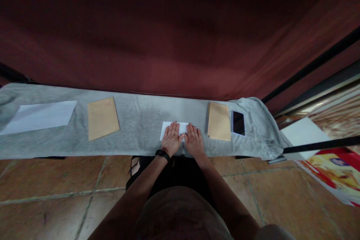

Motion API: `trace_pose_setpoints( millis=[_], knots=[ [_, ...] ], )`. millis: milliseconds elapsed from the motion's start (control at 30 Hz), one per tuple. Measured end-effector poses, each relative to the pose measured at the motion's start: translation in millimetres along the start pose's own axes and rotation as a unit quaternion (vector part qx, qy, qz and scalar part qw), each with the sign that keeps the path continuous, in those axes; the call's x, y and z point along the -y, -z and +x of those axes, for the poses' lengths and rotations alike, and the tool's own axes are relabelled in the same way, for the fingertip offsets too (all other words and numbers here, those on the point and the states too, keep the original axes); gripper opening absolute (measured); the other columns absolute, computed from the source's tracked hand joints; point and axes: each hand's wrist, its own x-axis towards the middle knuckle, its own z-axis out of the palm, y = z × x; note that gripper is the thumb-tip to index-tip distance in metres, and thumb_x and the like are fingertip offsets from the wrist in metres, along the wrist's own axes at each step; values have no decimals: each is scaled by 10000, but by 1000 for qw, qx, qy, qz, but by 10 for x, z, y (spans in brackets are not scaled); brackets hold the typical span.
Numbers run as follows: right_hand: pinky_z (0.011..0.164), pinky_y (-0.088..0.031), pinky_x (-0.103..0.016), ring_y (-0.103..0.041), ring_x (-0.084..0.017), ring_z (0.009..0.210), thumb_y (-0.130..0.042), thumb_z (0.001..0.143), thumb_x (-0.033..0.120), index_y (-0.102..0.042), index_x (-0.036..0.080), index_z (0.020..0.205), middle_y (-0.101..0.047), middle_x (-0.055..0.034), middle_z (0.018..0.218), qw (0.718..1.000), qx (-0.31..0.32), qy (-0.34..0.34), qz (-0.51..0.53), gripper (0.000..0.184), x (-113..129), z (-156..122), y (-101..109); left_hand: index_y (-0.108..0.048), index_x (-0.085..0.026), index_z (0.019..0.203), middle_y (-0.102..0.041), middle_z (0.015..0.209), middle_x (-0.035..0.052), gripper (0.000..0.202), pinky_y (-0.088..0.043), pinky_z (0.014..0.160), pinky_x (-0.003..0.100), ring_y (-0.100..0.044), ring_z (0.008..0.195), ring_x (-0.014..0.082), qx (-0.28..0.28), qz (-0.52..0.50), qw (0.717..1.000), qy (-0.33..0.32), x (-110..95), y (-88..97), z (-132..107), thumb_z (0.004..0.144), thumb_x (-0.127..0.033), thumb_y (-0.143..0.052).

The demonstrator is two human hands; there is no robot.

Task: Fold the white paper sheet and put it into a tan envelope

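Note:
A small white sheet of paper (163,131), seemingly folded, lies on the grey cloth in front of me. My left hand (171,138) rests flat on its left half, fingers stretched forward; a dark band circles that wrist. Flat on the right part lies my right hand (194,139), fingers extended, its thumb close to the left thumb. Both hands cover much of the paper, so its near edge is mostly hidden.
Brown envelopes (219,120) and a phone (238,123) lie to the right. Leftward are another brown envelope (102,118) and white paper (42,116). The grey cloth (137,120) covers a narrow table before a dark red curtain (168,45). A printed box (337,172) stands lower right.

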Motion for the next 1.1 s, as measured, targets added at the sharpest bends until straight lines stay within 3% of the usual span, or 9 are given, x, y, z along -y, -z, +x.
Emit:
trace_pose_setpoints(
  millis=[467,633,767,867,1100],
  knots=[
    [1187,-266,-486,-387,-274,1437,-345,1044,287,-368,90,1528,-420,-144,1554,1000,-17,-2,6,522,-15,-1,-28,-290,-34,1545,-307,1606,189,726,-203,1234,475,-255,1509,293,-48,17,996,79,441,23,-108,1002,-514,-254],
    [1196,-280,-459,-384,-247,1447,-334,1044,260,-380,79,1517,-396,-144,1569,1000,-7,-2,18,509,49,-11,59,-298,-43,1545,-321,1601,183,699,-202,1233,477,-269,1504,289,-58,15,995,79,459,57,-137,1005,-483,-242],
    [1207,-288,-414,-399,-204,1442,-366,1046,300,-433,150,1497,-415,-94,1567,994,41,89,44,480,185,-85,118,-302,-39,1542,-332,1596,187,698,-215,1228,477,-263,1507,288,-54,8,995,80,446,76,-135,1004,-479,-245],
    [1210,-278,-427,-405,-216,1440,-382,1045,340,-437,174,1496,-408,-82,1571,992,52,108,44,484,228,-99,113,-298,-43,1544,-332,1596,184,701,-218,1227,478,-259,1508,285,-51,9,995,82,440,89,-134,1005,-487,-242],
    [1212,-263,-449,-369,-233,1462,-373,1044,354,-372,127,1528,-362,-110,1586,995,47,79,23,534,-11,100,17,-307,-29,1537,-311,1601,195,779,-180,1233,466,-257,1508,292,-53,32,995,78,433,91,-144,992,-581,-233]
  ],
)
